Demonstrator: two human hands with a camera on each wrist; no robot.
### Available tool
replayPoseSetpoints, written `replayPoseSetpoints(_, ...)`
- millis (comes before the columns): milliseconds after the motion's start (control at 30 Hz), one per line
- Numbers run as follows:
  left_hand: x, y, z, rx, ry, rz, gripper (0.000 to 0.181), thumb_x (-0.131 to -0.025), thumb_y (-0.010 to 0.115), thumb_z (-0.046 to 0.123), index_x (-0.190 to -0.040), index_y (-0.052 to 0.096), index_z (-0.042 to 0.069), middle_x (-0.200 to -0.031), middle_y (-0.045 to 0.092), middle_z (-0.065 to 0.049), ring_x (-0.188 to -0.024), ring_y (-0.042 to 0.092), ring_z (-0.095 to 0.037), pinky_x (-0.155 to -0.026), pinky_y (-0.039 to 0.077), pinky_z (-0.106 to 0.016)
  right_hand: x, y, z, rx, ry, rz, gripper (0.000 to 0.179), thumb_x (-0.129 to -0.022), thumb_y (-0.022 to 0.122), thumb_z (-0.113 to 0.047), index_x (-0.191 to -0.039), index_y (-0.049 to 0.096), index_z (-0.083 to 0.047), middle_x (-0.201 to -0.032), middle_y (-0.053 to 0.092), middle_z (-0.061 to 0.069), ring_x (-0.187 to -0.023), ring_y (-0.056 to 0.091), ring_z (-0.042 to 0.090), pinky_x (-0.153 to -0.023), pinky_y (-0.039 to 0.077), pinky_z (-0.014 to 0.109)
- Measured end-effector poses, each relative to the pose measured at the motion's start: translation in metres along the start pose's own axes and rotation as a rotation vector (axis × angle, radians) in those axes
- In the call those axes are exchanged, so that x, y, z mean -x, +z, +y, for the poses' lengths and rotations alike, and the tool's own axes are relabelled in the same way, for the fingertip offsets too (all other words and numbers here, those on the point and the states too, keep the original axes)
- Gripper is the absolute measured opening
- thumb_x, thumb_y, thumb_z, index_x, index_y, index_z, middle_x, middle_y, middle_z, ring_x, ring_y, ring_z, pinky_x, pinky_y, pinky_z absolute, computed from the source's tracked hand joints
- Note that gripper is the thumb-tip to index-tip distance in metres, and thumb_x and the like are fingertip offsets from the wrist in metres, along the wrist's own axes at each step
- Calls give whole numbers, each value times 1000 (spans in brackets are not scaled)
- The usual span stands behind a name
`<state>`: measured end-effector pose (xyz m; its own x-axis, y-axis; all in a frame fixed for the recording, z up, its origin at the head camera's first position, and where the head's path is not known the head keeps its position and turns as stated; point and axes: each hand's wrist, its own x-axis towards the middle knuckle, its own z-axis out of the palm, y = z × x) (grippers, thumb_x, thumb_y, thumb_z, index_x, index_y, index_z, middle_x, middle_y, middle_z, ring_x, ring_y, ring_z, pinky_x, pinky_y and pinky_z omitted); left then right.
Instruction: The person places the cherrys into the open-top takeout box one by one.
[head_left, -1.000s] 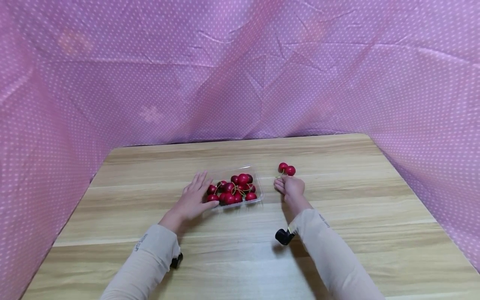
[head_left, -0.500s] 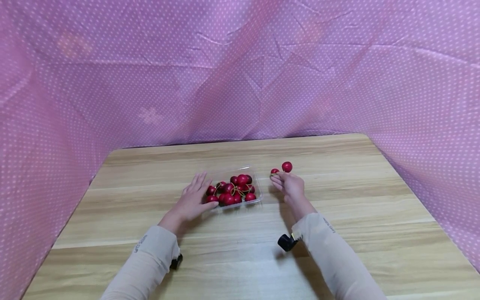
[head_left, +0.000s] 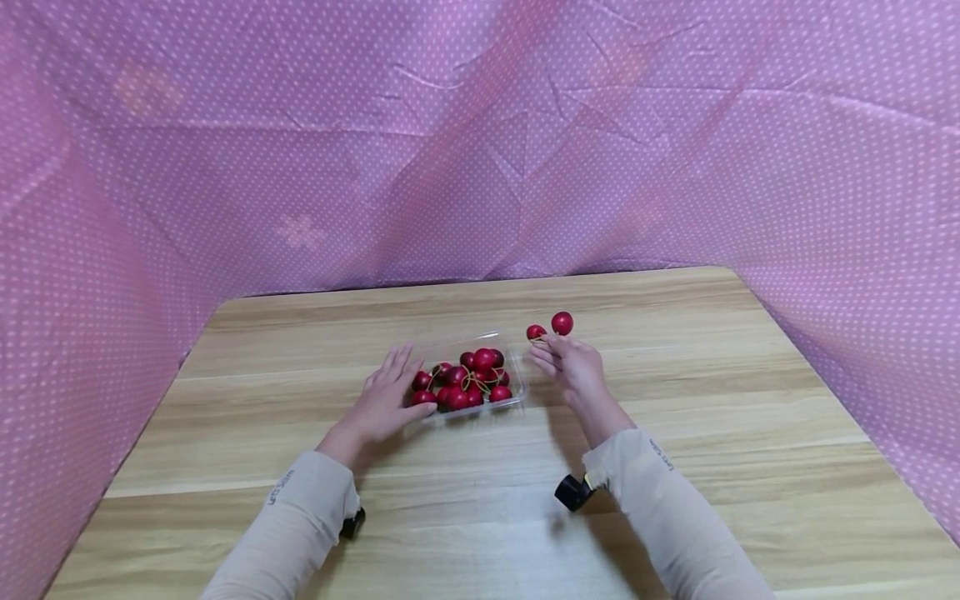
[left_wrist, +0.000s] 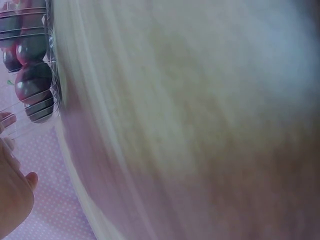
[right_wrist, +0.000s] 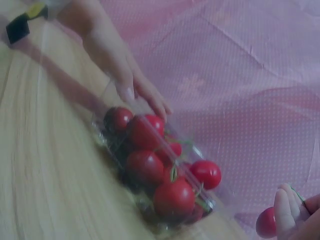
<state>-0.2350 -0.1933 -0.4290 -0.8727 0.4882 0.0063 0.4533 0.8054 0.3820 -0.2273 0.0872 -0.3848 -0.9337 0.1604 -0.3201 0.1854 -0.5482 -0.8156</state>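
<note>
My right hand [head_left: 581, 372] pinches the thin green stems of a pair of red cherries [head_left: 562, 323]. These two hang apart past its fingertips, right of the clear plastic box [head_left: 519, 398] and over the table. Several red and dark cherries [head_left: 456, 398] with stems lie inside that box. My left hand [head_left: 381, 400] rests on the box's left end with fingers spread, the thumb toward the near side. The right wrist view shows the left hand's fingers [right_wrist: 150, 97] at the far end of the box, and one held cherry [right_wrist: 266, 223] low at the right.
The box stands on a wood-grain table [head_left: 465, 517]. A pink dotted cloth [head_left: 480, 150] hangs behind the table and along both its sides. Each sleeve carries a small black camera [head_left: 573, 492] at the wrist.
My right hand has lifted the pair of cherries by the stems and moved left and away, closer to the box. The left hand and the box have stayed in place.
</note>
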Motion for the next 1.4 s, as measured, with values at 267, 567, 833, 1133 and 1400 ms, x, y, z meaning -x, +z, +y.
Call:
replayPoseSetpoints(267, 2, 1, 1, 6, -5, 4, 80, -80, 43, 58, -137, 21, 6, -144, -7, -4, -128, -11, -23, -100, 7, -50, 10, 9, 1, 2, -3, -97, 25, -89, 41, 1, -108, 43, 16, -67, 63, 8, -66, 63, 16, -75, 47, 32)
replayPoseSetpoints(567, 3, 1, 3, 1, -13, 8, 80, -80, 44, 57, -137, 21, 6, -144, -7, -5, -129, -6, -28, -100, 6, -50, 17, 11, 6, 105, 23, -229, 28, -88, 41, 1, -111, 41, 19, -69, 64, 8, -66, 63, 17, -70, 49, 29)
replayPoseSetpoints(833, 2, 1, 1, -5, -8, 9, 81, -80, 43, 58, -138, 19, 7, -143, -7, -4, -129, -6, -28, -100, 7, -49, 17, 12, 9, 217, 56, -357, 29, -88, 41, 1, -109, 41, 21, -71, 63, 6, -67, 62, 15, -68, 50, 27)
replayPoseSetpoints(1133, 1, 0, 0, -2, -12, 5, 82, -79, 41, 60, -138, 18, 8, -143, -9, -2, -129, -9, -25, -101, 5, -48, 13, 10, 10, 278, 101, -437, 19, -87, 43, 1, -96, 52, 15, -69, 63, 8, -65, 62, 16, -66, 50, 28)
replayPoseSetpoints(1400, 0, -2, -1, 5, -15, -8, 82, -79, 41, 60, -138, 17, 8, -143, -10, -1, -128, -11, -22, -101, 5, -48, 1, 4, 14, 372, 117, -588, 22, -82, 55, -8, -92, 58, 10, -72, 63, 10, -66, 62, 17, -65, 50, 28)
